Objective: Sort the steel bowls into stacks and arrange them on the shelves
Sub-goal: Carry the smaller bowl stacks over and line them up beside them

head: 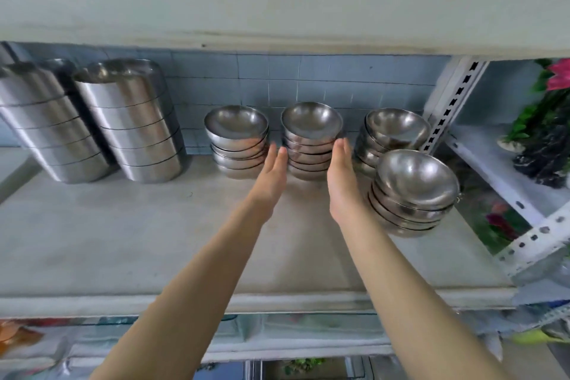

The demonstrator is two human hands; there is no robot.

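Head view. My left hand [273, 171] and right hand [340, 177] are flat with fingers straight, flanking the middle bowl stack [311, 139] on the shelf [138, 231]. They grip nothing; contact uncertain. Step, I judge: squaring this stack. Next: bring the front stack [413, 194], beside my right wrist, level into line.

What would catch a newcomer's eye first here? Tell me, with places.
The left hand and right hand, fingers straight, flank the middle bowl stack at the back of the shelf. The front bowl stack sits near the right edge; tall stacks of steel tins stand far left.
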